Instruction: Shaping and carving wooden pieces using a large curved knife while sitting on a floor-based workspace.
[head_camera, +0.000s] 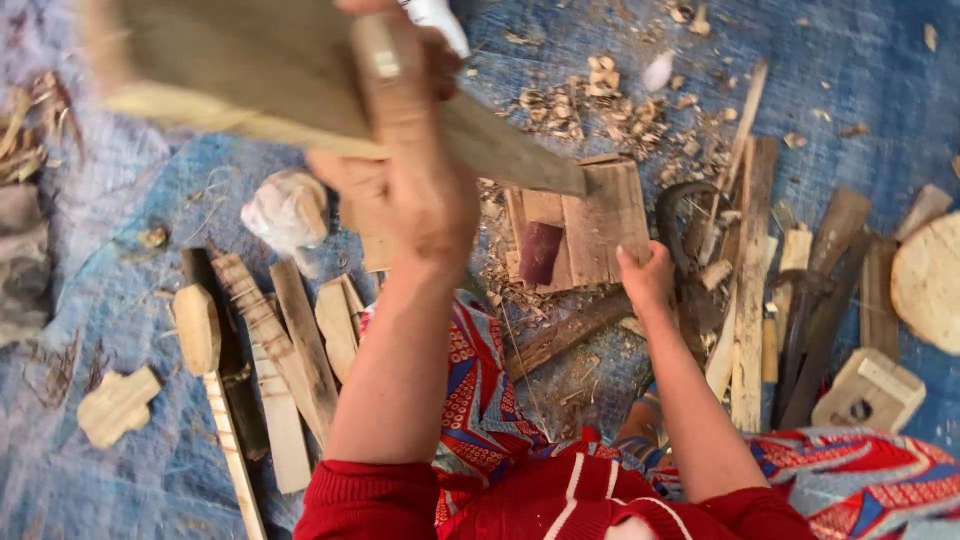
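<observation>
Lifting a long wooden board (300, 90) up close to the camera, the left hand (410, 170) has its fingers wrapped tight around it, while the right hand (648, 280) is closed low down by the curved dark blade (680, 215) beside the small plank block (590, 220) on the blue tarp (150, 430); whether it grips the tool's handle I cannot tell. It looks like the board is being positioned for shaping, among shavings (590, 105) and cut slats (290, 350). Any further work calls for a steady grip on the board and a safe hold of the blade.
</observation>
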